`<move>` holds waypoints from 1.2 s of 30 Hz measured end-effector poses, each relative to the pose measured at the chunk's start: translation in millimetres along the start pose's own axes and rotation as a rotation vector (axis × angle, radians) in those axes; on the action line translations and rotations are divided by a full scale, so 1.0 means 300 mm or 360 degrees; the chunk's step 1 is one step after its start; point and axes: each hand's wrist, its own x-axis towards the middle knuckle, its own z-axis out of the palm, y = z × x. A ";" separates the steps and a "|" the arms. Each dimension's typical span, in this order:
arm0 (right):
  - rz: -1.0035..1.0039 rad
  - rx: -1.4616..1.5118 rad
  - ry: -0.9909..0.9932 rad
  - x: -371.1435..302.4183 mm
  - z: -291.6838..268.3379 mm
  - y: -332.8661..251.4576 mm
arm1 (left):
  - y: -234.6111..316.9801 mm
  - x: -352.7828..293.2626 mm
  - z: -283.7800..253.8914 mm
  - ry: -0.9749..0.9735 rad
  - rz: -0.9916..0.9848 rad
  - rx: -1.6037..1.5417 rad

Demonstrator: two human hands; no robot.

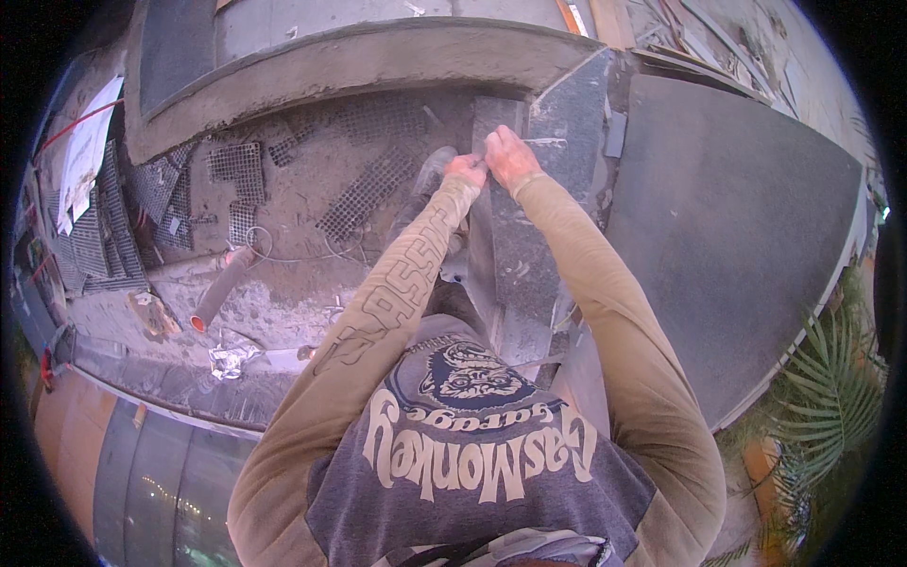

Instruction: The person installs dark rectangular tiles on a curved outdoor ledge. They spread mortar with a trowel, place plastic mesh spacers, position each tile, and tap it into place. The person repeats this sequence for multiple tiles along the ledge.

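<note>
Both of my arms reach forward in tan sleeves, and the hands meet over the far end of a narrow dark stone strip (503, 260). My left hand (466, 170) is pinched shut right beside my right hand (508, 157). A thin pale strand (548, 142) runs from my right hand's fingers off to the right across the stone. Both hands seem to pinch it, though the left hand's hold is too small to see well. A grey shoe (433, 173) shows just left of my left hand.
A large dark stone slab (746, 236) lies on the right, with green palm leaves (831, 397) beyond its edge. Several mesh sheets (368, 189) lie on the dusty ground to the left, along with a pipe (219, 291) and crumpled foil (231, 359). A curved concrete curb (359, 61) runs across the top.
</note>
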 end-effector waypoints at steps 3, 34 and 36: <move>0.0109 0.0022 0.0056 -0.016 0.011 -0.059 | 0.005 -0.046 -0.034 -0.0011 -0.0014 0.0006; 0.0194 0.0050 0.0151 -0.474 -0.253 -0.293 | -0.350 -0.761 -0.500 0.0021 -0.0512 -0.0045; 0.0243 -0.0021 0.0124 -0.479 -0.243 -0.283 | -0.399 -0.840 -0.552 0.0084 -0.0531 0.0054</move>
